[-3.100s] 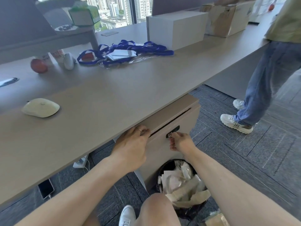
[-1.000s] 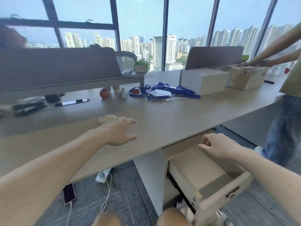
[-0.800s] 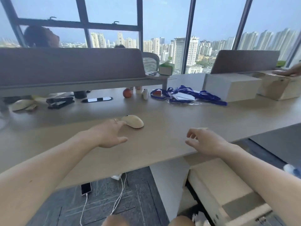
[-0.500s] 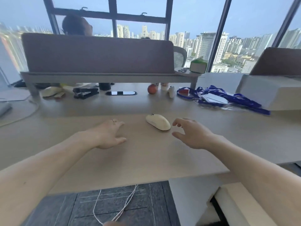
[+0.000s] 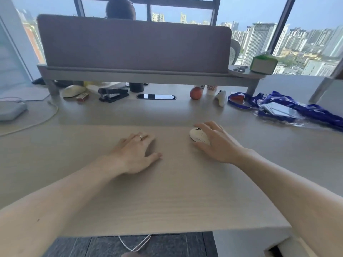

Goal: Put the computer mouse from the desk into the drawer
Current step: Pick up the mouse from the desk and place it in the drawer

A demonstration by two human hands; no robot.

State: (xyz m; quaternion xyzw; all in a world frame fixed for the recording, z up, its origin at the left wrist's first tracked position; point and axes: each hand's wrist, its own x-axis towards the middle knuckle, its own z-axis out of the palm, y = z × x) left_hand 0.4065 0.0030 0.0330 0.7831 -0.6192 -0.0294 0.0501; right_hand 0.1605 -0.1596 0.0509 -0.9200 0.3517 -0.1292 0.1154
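A cream-white computer mouse (image 5: 198, 136) lies on the light wooden desk (image 5: 167, 191), right of centre. My right hand (image 5: 217, 143) covers its right side, with fingers over the top and the thumb along the near edge. My left hand (image 5: 136, 153), with a ring on one finger, rests flat on the desk to the left of the mouse, holding nothing. Only a corner of the drawer (image 5: 272, 252) shows at the bottom right, below the desk edge.
At the back stand a grey partition (image 5: 133, 43), a black stapler (image 5: 113, 93), a second pale mouse (image 5: 73, 90), a red apple (image 5: 195, 93) and blue lanyards (image 5: 289, 108). A person sits behind the partition. A white cable (image 5: 135, 243) hangs under the desk.
The drawer was pulled open, then my view turned left to the desk. My right hand moved from the drawer to the mouse and has closed around it. My left hand settled flat on the desk.
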